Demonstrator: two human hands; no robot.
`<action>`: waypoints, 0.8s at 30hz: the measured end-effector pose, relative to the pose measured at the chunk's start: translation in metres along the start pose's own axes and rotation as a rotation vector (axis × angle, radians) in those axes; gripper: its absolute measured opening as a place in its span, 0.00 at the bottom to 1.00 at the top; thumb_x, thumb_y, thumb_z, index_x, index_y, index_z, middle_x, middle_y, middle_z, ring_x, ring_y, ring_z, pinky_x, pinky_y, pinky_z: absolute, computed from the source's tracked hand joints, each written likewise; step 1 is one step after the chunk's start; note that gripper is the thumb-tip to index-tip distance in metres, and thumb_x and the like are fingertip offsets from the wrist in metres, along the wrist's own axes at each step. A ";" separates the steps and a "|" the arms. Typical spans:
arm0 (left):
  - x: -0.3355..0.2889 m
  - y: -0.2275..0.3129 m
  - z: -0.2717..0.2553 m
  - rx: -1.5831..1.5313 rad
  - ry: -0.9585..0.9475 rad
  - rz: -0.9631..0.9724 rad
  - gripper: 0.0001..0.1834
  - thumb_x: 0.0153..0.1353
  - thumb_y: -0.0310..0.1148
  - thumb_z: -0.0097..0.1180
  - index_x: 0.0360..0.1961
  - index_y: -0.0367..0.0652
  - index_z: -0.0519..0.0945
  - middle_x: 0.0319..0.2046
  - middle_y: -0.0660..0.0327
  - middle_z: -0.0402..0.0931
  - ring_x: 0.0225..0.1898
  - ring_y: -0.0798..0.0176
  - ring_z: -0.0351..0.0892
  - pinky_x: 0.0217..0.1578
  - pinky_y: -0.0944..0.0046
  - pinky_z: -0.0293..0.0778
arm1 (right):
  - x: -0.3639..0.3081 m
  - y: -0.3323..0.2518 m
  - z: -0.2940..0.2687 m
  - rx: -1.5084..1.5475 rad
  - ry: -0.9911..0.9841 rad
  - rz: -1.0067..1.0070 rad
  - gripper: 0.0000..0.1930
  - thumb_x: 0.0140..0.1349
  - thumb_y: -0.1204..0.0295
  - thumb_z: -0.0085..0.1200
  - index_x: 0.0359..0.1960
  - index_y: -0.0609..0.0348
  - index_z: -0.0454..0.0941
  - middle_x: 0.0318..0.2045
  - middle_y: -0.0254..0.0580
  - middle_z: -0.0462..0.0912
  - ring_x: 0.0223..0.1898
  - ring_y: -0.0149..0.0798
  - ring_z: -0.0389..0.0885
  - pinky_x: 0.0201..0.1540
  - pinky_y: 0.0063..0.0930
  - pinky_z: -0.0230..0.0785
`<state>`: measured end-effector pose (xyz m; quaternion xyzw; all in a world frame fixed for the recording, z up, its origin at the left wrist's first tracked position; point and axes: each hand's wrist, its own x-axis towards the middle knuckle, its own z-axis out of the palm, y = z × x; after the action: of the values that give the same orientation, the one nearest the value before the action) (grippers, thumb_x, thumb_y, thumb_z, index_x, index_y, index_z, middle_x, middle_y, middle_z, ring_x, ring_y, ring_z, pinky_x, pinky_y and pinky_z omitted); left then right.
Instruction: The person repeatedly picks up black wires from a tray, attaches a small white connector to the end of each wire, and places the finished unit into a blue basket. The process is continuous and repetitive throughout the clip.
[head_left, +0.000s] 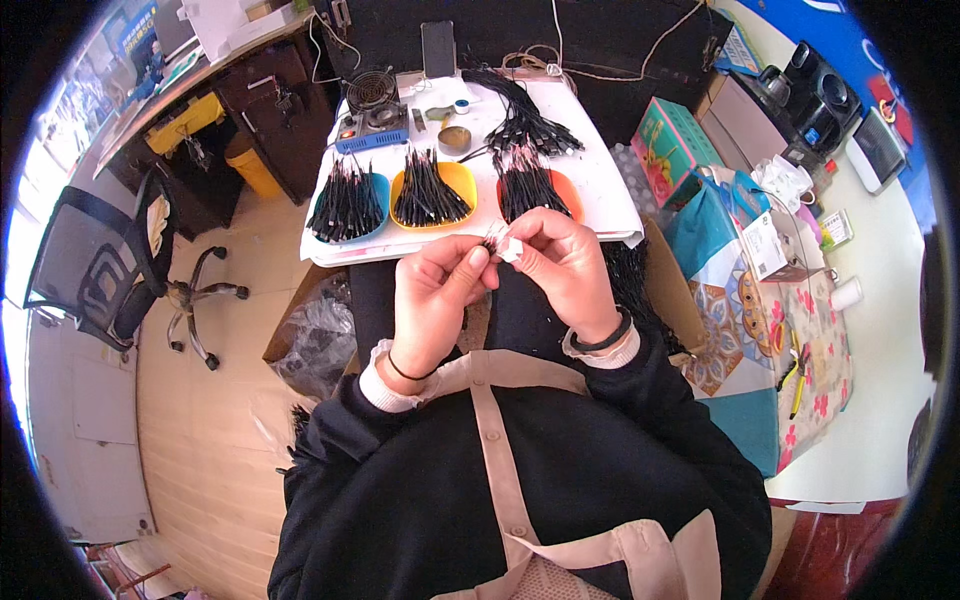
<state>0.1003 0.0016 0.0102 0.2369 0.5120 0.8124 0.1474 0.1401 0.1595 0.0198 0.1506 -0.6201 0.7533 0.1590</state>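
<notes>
In front of my body, just over the near edge of the white table, my two hands meet fingertip to fingertip. My left hand [437, 292] is closed in a pinch on a thin black cable end [489, 243], mostly covered by the fingers. A small white piece [511, 249] sits in the pinch of my right hand [566, 276]; its exact kind is too small to tell. Fine pale wire ends show between the two hands. Beyond them, bundles of short black cables [346, 200] stand in a blue bowl [383, 190], a yellow bowl [470, 182] and an orange-red bowl [573, 190].
On the white table [617, 200] are a blue soldering unit [372, 138], a small fan [371, 88], a round tin [455, 139], a tape roll [461, 106] and more black cables [530, 125]. An office chair [115, 260] stands left. A cluttered side table [885, 330] is right.
</notes>
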 end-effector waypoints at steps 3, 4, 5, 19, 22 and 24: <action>0.000 -0.001 -0.002 -0.166 -0.060 -0.069 0.08 0.67 0.26 0.51 0.39 0.32 0.80 0.24 0.64 0.77 0.20 0.80 0.63 0.21 0.79 0.57 | -0.002 0.003 -0.003 0.093 -0.022 0.056 0.04 0.64 0.75 0.55 0.38 0.61 0.76 0.33 0.32 0.80 0.35 0.23 0.77 0.41 0.17 0.68; 0.000 -0.001 -0.002 -0.212 -0.075 -0.096 0.08 0.67 0.26 0.51 0.39 0.32 0.80 0.24 0.64 0.77 0.20 0.80 0.63 0.21 0.78 0.56 | -0.003 0.004 -0.004 0.116 -0.023 0.080 0.04 0.64 0.75 0.55 0.39 0.61 0.76 0.32 0.32 0.80 0.35 0.24 0.77 0.40 0.17 0.67; 0.000 -0.001 -0.002 -0.219 -0.082 -0.099 0.08 0.67 0.25 0.50 0.39 0.32 0.79 0.24 0.63 0.77 0.19 0.79 0.62 0.21 0.78 0.56 | -0.003 0.005 -0.004 0.131 -0.022 0.087 0.04 0.65 0.75 0.55 0.39 0.62 0.76 0.33 0.32 0.80 0.35 0.24 0.77 0.40 0.17 0.68; -0.010 0.007 -0.004 -0.035 -0.123 -0.138 0.08 0.66 0.26 0.52 0.37 0.33 0.80 0.22 0.66 0.76 0.20 0.81 0.63 0.20 0.80 0.55 | -0.012 0.002 0.001 0.091 -0.040 0.065 0.05 0.67 0.74 0.52 0.38 0.62 0.73 0.33 0.32 0.77 0.34 0.24 0.76 0.42 0.18 0.70; -0.012 0.008 -0.005 -0.123 -0.170 -0.163 0.08 0.66 0.25 0.51 0.36 0.31 0.80 0.22 0.65 0.74 0.21 0.78 0.64 0.22 0.79 0.55 | -0.013 0.006 0.002 0.489 -0.074 0.255 0.07 0.67 0.73 0.50 0.44 0.61 0.71 0.37 0.32 0.76 0.38 0.25 0.76 0.44 0.19 0.70; -0.013 0.008 -0.004 -0.114 -0.156 -0.172 0.08 0.66 0.25 0.51 0.37 0.31 0.80 0.23 0.65 0.75 0.21 0.78 0.64 0.22 0.79 0.55 | -0.014 0.007 0.002 0.505 -0.081 0.250 0.11 0.67 0.73 0.50 0.48 0.61 0.69 0.40 0.33 0.75 0.42 0.26 0.75 0.46 0.21 0.70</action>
<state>0.1096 -0.0113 0.0127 0.2456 0.4704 0.8037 0.2692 0.1499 0.1560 0.0084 0.1378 -0.4322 0.8912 -0.0025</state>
